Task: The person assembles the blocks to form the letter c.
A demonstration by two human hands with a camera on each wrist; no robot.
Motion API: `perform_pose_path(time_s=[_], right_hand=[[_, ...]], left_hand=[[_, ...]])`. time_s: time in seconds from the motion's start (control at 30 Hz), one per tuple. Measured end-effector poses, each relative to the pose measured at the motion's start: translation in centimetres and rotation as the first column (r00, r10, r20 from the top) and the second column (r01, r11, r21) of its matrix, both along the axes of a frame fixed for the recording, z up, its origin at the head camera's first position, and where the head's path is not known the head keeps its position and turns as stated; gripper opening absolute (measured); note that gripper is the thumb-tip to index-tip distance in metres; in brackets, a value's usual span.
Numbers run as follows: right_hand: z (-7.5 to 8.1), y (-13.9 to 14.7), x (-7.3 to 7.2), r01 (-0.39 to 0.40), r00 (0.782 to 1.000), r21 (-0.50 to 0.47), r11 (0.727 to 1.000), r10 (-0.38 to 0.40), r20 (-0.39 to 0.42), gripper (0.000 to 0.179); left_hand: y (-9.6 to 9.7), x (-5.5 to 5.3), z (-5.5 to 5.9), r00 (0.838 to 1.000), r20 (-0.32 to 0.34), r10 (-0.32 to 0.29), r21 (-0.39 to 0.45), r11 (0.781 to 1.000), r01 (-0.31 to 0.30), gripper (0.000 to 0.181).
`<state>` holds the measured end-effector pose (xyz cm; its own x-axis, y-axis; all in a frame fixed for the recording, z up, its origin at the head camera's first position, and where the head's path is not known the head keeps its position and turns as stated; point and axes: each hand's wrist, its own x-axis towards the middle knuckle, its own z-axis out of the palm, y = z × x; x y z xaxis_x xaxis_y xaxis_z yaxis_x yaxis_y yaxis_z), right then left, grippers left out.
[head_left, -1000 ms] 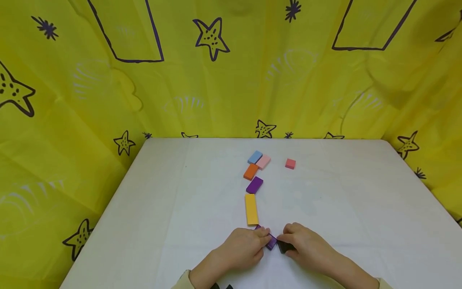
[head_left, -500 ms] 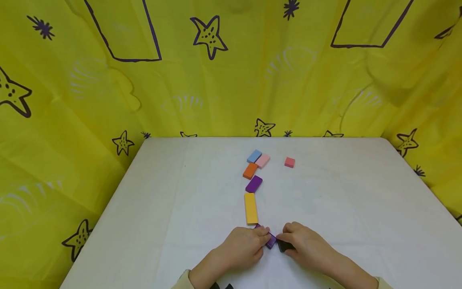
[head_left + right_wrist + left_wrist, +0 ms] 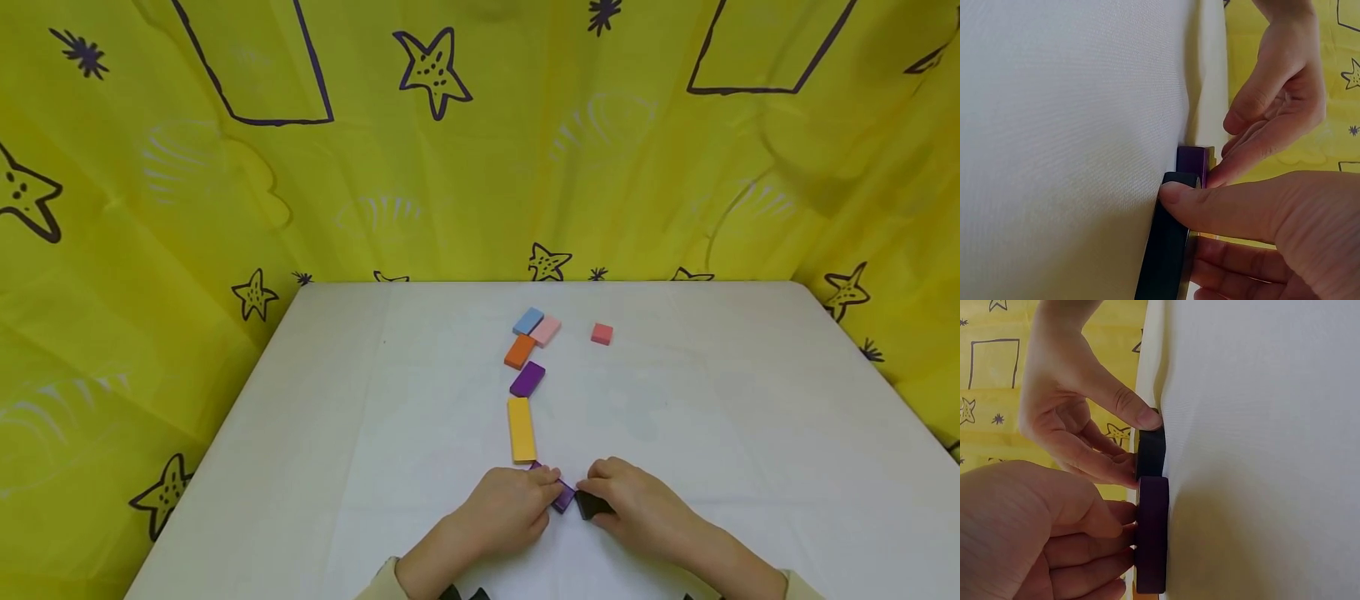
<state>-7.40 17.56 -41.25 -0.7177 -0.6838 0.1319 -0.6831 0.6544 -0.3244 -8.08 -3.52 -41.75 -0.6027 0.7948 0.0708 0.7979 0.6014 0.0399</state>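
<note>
1. The left hand (image 3: 504,510) has its grip pinched on the purple block (image 3: 562,497), flat on the white surface (image 3: 375,467).
2. The right hand (image 3: 637,504) has its grip pinched on the black block (image 3: 588,506), which touches the purple one end to end.
3. A yellow block (image 3: 521,429) lies just beyond them.

Bare hands (image 3: 510,512) emerge from pale cream sleeves (image 3: 382,583) at both wrists.

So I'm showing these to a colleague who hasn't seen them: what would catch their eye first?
Probably the two hands at the table's near edge: the left hand holds a purple block, the right hand a black block, set end to end. Beyond them a trail of coloured blocks runs up the white table, starting with a yellow block.
</note>
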Motion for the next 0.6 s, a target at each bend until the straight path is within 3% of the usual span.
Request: perform_pose_path(time_s=[0.33,0.6], right_hand=[[0.01,0.08,-0.14,-0.023,1.0,-0.023,0.999,0.023,-0.02,0.025],[-0.2,0.14,-0.09,-0.029,0.999,-0.041,0.999,0.027,-0.041,0.026]], left_hand=[[0.49,0.23,0.05,0.998,-0.025,0.051,0.0,0.999,-0.051,0.027],[0.59,0.23,-0.09,0.998,-0.049,0.047,0.013,0.999,-0.046,0.024]])
